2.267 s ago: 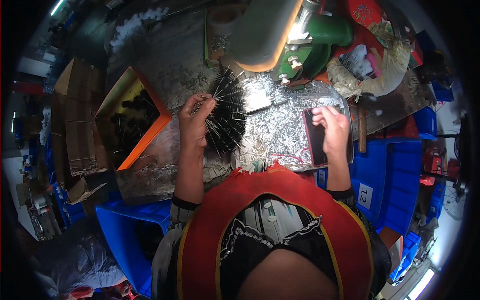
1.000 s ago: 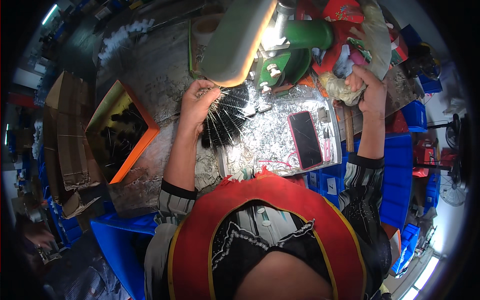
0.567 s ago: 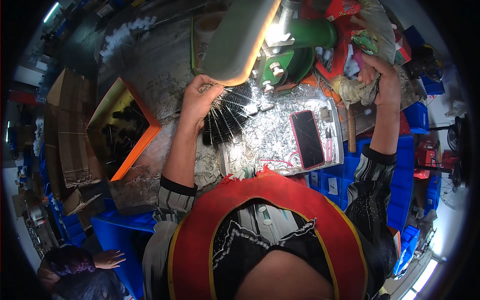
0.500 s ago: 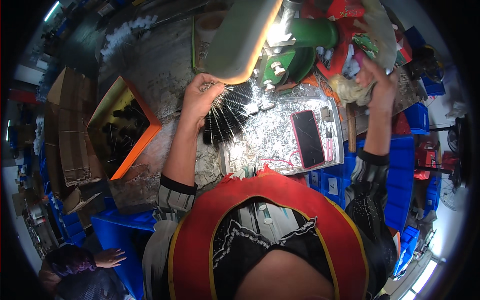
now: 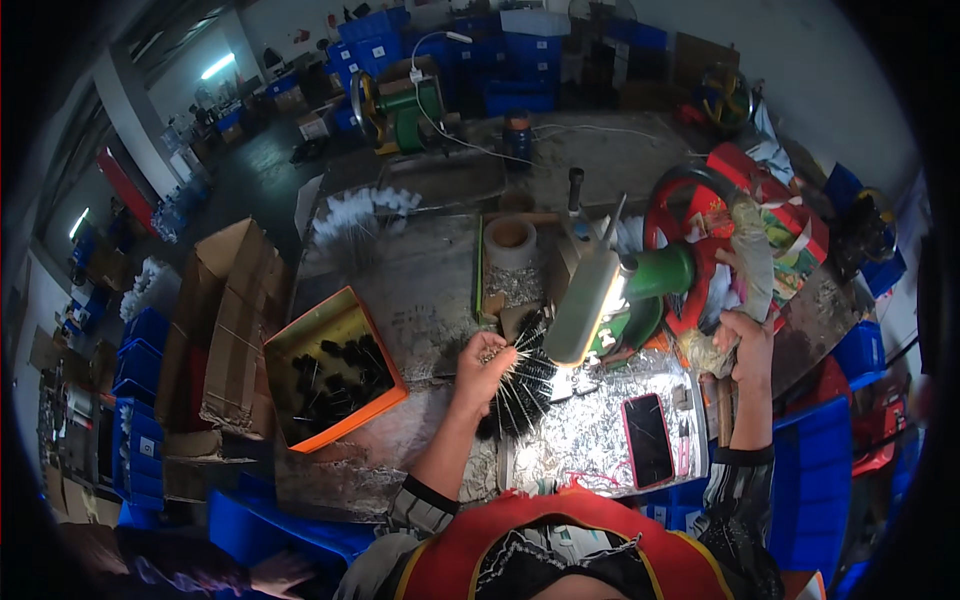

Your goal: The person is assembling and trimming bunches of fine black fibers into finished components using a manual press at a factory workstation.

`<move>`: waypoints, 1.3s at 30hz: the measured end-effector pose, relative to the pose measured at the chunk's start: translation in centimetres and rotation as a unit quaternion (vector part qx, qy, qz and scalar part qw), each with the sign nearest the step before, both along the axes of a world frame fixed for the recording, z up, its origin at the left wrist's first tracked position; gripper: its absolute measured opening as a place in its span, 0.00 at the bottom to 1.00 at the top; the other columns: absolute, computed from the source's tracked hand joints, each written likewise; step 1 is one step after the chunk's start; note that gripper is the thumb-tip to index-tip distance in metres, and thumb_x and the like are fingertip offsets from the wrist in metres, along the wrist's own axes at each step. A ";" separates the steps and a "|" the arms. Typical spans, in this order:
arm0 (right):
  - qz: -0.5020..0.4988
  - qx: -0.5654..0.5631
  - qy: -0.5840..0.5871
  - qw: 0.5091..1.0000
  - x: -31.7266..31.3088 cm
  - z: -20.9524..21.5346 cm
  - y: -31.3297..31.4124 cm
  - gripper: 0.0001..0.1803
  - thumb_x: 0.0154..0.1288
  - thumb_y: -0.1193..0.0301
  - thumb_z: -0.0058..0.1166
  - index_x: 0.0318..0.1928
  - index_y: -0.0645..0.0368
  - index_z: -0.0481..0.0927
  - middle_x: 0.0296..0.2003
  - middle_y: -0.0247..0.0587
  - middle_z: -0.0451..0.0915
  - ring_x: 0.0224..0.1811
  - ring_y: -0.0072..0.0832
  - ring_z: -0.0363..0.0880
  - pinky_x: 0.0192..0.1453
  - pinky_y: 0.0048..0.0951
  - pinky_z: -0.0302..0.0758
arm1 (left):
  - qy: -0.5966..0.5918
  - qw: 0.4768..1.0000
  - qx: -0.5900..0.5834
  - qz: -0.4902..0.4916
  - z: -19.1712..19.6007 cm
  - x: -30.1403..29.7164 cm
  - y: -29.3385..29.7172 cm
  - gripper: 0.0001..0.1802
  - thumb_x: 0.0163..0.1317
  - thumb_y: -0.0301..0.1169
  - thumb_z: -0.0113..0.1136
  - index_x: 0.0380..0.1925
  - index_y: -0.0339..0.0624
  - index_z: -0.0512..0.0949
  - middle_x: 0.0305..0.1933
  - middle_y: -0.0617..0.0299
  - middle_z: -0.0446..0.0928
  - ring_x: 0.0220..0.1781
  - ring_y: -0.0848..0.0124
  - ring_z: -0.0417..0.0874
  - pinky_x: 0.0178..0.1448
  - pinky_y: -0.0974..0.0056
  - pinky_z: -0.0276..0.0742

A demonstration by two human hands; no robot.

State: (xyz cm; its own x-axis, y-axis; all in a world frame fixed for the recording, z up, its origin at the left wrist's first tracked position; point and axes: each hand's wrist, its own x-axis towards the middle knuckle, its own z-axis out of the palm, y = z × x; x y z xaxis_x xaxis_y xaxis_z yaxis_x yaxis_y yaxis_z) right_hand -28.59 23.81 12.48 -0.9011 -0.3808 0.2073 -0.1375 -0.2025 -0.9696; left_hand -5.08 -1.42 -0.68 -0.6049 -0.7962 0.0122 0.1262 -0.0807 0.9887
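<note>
The two hands are apart, each closed on something different. The left hand [image 5: 484, 372], to the left of the phone and a little beyond it, pinches a bunch of black brushes [image 5: 522, 396] by their wire ends; the bristles fan out toward the phone [image 5: 648, 442]. The right hand [image 5: 748, 348], beyond the phone and to its right, is curled around the wrapped rim of a wheel [image 5: 754, 258]; how firmly, I cannot tell.

The phone lies in a tray [image 5: 560, 455] strewn with shiny scraps, with a pink-handled tool [image 5: 683, 452] just to its right. Beyond the phone stands a green machine [image 5: 664, 270], and beyond it to the left is a lit lamp [image 5: 582, 315]. Well to the left of the phone, an orange box [image 5: 345, 431] on the surface [image 5: 400, 290] has more black brushes in it; farther left still is a cardboard box [image 5: 228, 320]. White brushes [image 5: 362, 222] lie far beyond the phone, to its left. Another person's hand [image 5: 281, 573] shows, blurred, low and far left of the phone.
</note>
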 end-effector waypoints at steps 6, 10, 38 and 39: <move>-0.015 -0.001 -0.005 1.000 -0.8 -1.4 -0.2 0.04 0.45 0.77 0.52 0.24 0.64 0.71 0.10 0.37 0.67 0.10 0.27 0.65 0.19 0.28 0.67 | 0.037 0.998 0.017 0.038 0.0 -0.5 1.1 0.09 0.49 0.25 0.62 0.31 0.42 0.73 0.31 0.68 0.72 0.36 0.78 0.71 0.41 0.72 0.67; -0.017 0.004 -0.006 1.000 -1.2 -1.8 0.4 0.04 0.46 0.78 0.52 0.23 0.63 0.70 0.11 0.36 0.66 0.11 0.26 0.65 0.21 0.28 0.68 | 0.032 0.998 -0.002 0.051 0.1 -0.6 1.5 0.09 0.50 0.26 0.62 0.31 0.43 0.72 0.31 0.68 0.72 0.36 0.77 0.71 0.42 0.70 0.67; 0.041 0.020 -0.003 0.999 -1.2 -0.4 0.3 0.08 0.48 0.78 0.53 0.15 0.63 0.71 0.10 0.38 0.66 0.12 0.28 0.67 0.25 0.31 0.70 | 0.014 0.998 0.027 0.064 -0.3 -0.7 1.1 0.07 0.54 0.21 0.58 0.32 0.41 0.72 0.31 0.64 0.73 0.30 0.80 0.75 0.31 0.76 0.72; 0.033 0.042 -0.007 0.999 -1.2 0.2 0.3 0.09 0.48 0.77 0.54 0.15 0.64 0.71 0.10 0.39 0.66 0.12 0.29 0.67 0.25 0.30 0.70 | 0.017 0.997 0.026 0.066 -0.2 -0.6 1.1 0.07 0.54 0.21 0.58 0.32 0.41 0.72 0.31 0.64 0.74 0.31 0.79 0.75 0.32 0.76 0.72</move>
State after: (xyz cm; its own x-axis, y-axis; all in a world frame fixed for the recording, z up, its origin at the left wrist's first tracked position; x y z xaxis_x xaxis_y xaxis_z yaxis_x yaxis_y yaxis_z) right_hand -29.76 24.09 12.67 -0.8761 -0.4548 0.1600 -0.1133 -0.1285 -0.9852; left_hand -5.72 -0.31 -0.90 -0.4952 -0.8687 -0.0124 0.1726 -0.1124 0.9786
